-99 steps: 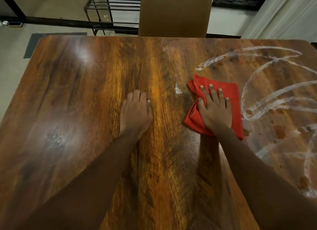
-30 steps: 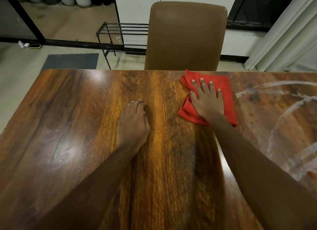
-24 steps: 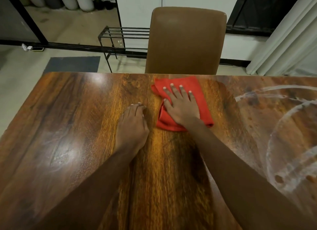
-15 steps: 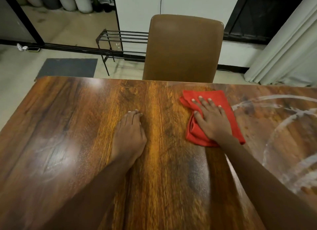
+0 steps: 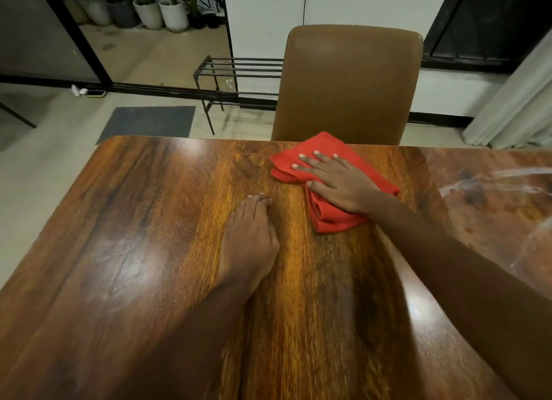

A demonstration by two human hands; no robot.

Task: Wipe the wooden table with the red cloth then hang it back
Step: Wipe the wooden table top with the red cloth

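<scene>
The folded red cloth (image 5: pixel 330 217) lies on the wooden table (image 5: pixel 134 235) at its far edge, one corner reaching just past the edge. My right hand (image 5: pixel 337 181) presses flat on the cloth, fingers spread and pointing left. My left hand (image 5: pixel 248 241) rests palm down on the bare wood just left of the cloth, fingers together, holding nothing. White wet streaks (image 5: pixel 493 178) mark the table's right side.
A brown padded chair (image 5: pixel 346 83) stands against the far edge, right behind the cloth. Beyond it are a black metal rack (image 5: pixel 239 77), a dark floor mat (image 5: pixel 146 123), potted plants (image 5: pixel 161 11) at the back left and a pale curtain (image 5: pixel 519 100) at right.
My right hand has slid the cloth back and forth along the far edge, now left and farther out than half a second ago. My left hand has stayed in place. The view has tilted up.
</scene>
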